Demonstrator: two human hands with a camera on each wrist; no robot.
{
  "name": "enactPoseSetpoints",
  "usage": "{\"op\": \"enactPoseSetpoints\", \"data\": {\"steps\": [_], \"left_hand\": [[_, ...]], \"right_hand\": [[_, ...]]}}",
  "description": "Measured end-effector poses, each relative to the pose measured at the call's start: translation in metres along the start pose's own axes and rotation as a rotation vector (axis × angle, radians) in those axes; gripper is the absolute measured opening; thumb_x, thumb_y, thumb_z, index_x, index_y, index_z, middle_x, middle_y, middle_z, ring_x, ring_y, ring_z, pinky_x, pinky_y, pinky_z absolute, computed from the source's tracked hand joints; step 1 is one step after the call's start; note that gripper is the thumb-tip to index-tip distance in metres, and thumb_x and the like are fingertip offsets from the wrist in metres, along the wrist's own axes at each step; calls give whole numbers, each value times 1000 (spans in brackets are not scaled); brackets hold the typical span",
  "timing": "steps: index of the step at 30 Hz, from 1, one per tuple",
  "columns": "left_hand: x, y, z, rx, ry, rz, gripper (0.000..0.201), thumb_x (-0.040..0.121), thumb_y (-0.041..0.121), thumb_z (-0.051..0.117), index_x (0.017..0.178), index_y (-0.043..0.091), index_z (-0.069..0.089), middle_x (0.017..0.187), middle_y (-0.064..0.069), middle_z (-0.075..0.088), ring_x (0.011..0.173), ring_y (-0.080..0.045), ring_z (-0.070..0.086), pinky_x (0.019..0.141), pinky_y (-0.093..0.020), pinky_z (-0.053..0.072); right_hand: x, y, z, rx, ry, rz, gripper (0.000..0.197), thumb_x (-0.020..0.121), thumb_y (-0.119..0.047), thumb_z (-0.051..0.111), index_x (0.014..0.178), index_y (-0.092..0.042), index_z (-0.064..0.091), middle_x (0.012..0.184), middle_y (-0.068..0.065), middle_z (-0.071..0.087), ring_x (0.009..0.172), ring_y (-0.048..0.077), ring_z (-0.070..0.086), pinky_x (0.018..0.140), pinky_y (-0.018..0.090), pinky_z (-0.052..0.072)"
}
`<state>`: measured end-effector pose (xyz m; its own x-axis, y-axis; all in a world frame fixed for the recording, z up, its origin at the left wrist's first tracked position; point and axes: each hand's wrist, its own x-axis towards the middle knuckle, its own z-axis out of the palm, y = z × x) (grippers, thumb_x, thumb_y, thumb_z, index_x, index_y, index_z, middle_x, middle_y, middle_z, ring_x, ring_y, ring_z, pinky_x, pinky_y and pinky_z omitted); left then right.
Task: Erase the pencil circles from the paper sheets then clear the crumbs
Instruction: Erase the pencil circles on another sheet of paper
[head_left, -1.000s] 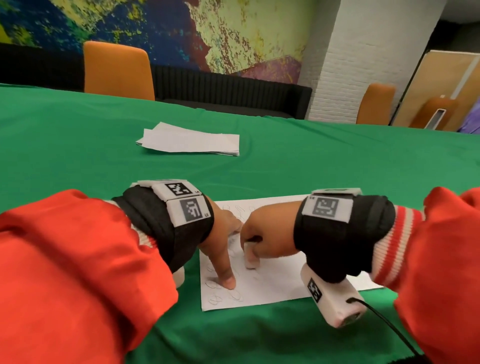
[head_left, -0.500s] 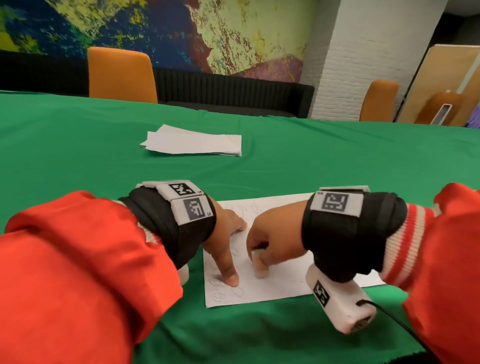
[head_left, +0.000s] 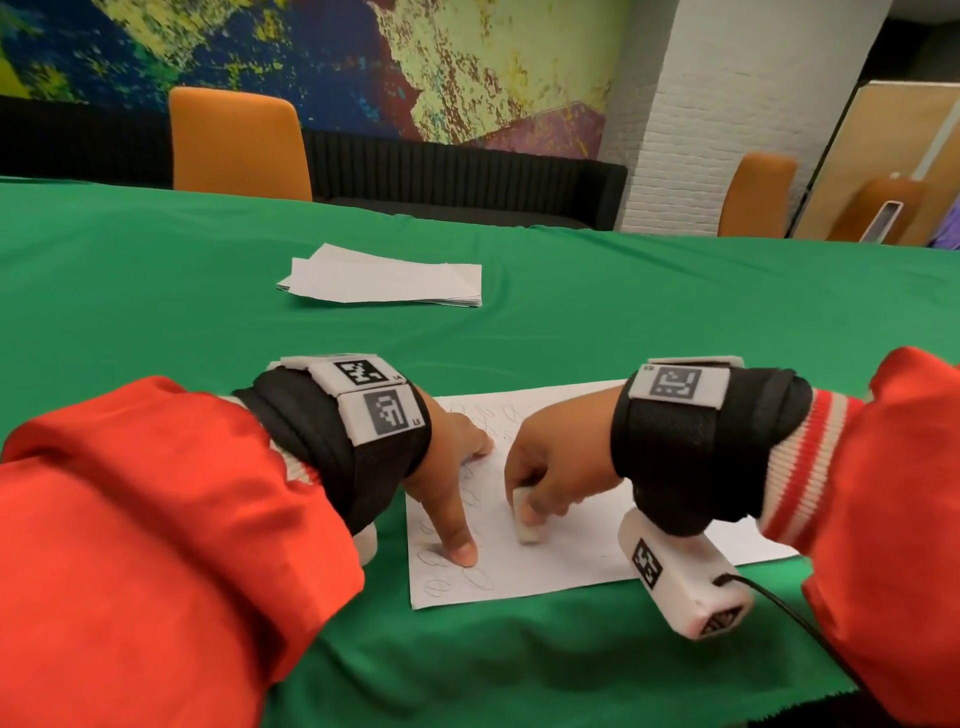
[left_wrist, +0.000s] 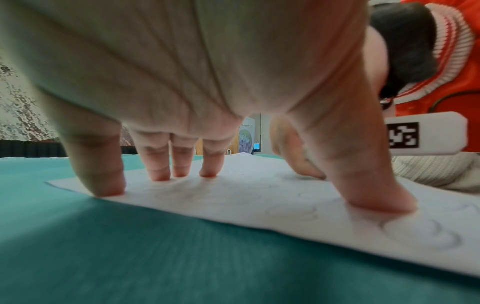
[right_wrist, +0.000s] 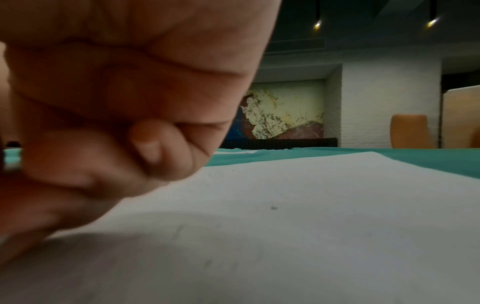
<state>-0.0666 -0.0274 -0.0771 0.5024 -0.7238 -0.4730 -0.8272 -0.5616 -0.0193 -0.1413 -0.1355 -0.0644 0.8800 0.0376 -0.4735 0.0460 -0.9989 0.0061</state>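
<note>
A white paper sheet (head_left: 582, 551) with faint pencil circles (head_left: 480, 578) lies on the green tablecloth near me. My left hand (head_left: 457, 499) presses its spread, straight fingertips (left_wrist: 381, 203) on the sheet's left part (left_wrist: 246, 197), holding it flat. My right hand (head_left: 550, 478) grips a white eraser (head_left: 524, 525) whose lower end touches the paper just right of my left thumb. In the right wrist view the curled fingers (right_wrist: 109, 156) sit low over the sheet (right_wrist: 285, 226) and hide the eraser. A tiny dark crumb (right_wrist: 273, 207) lies on the paper.
A stack of white sheets (head_left: 384, 280) lies farther back on the green table (head_left: 156, 291). Orange chairs (head_left: 236, 140) and a black bench stand behind the far edge. A black cable (head_left: 795, 618) trails from my right wrist camera.
My right hand has drawn the eraser a little toward me along the paper. The left hand stays pressed on the sheet in the same place.
</note>
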Motion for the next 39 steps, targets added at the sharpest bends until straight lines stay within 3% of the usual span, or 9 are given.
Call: {"op": "enactPoseSetpoints", "data": {"steps": [3, 8, 13, 18, 22, 25, 31, 35, 39], "left_hand": [[0, -1, 1, -5, 8, 4, 91, 69, 53, 76, 143, 22, 31, 144, 5, 38, 127, -19, 43, 97, -26, 33], [0, -2, 0, -11, 8, 15, 88, 68, 53, 77, 139, 22, 33, 140, 4, 40, 125, -19, 44, 95, -26, 33], [-2, 0, 1, 18, 17, 11, 87, 70, 55, 75, 139, 21, 36, 139, 4, 44, 121, -20, 48, 84, -26, 34], [-1, -2, 0, -23, 6, 40, 89, 66, 54, 79, 140, 27, 36, 141, 3, 42, 126, -20, 44, 99, -30, 35], [-2, -1, 0, -3, 3, 29, 89, 68, 54, 77, 141, 26, 34, 142, 4, 41, 126, -20, 44, 98, -30, 36], [-3, 0, -1, 20, 10, 15, 84, 71, 55, 74, 138, 22, 37, 138, 3, 46, 120, -20, 49, 85, -26, 36], [-4, -1, -1, 15, 4, 27, 92, 69, 55, 76, 143, 23, 31, 144, 2, 39, 128, -21, 43, 98, -29, 34], [-2, -1, 1, 19, 13, 8, 86, 71, 55, 75, 139, 20, 35, 138, 3, 45, 121, -20, 48, 83, -25, 33], [-1, -2, 0, 20, 15, 6, 90, 70, 56, 75, 141, 23, 32, 141, 4, 42, 122, -19, 47, 84, -24, 31]], "right_hand": [[3, 2, -1, -19, 59, 28, 19, 89, -26, 56, 100, -16, 69, 68, -10, 57, 61, 5, 50, 58, 16, 39], [-1, -10, 1, -38, -52, -45, 23, 91, -29, 55, 107, -17, 67, 81, -7, 61, 67, 7, 52, 56, 13, 38], [9, -1, -9, -46, 48, 53, 19, 87, -30, 60, 99, -18, 68, 72, -9, 58, 66, 8, 51, 58, 17, 39], [2, -14, -1, -11, -60, -71, 18, 88, -30, 59, 102, -20, 67, 69, -10, 56, 57, 3, 47, 55, 17, 36], [5, -13, -5, -36, -50, -45, 23, 90, -30, 57, 107, -18, 67, 70, -10, 57, 58, 3, 48, 51, 14, 36], [10, -4, -10, -33, 26, 21, 24, 89, -31, 57, 106, -18, 68, 76, -9, 60, 58, 3, 49, 46, 12, 37], [4, -13, -2, 55, -116, -69, 20, 90, -30, 58, 105, -20, 66, 71, -11, 58, 63, 5, 52, 61, 15, 41], [11, 0, -9, -5, 12, 41, 22, 89, -30, 58, 105, -19, 68, 66, -11, 56, 56, 2, 49, 56, 14, 40], [4, 0, -5, -7, -8, 15, 22, 87, -33, 60, 104, -21, 68, 79, -8, 62, 68, 7, 53, 59, 16, 40]]}}
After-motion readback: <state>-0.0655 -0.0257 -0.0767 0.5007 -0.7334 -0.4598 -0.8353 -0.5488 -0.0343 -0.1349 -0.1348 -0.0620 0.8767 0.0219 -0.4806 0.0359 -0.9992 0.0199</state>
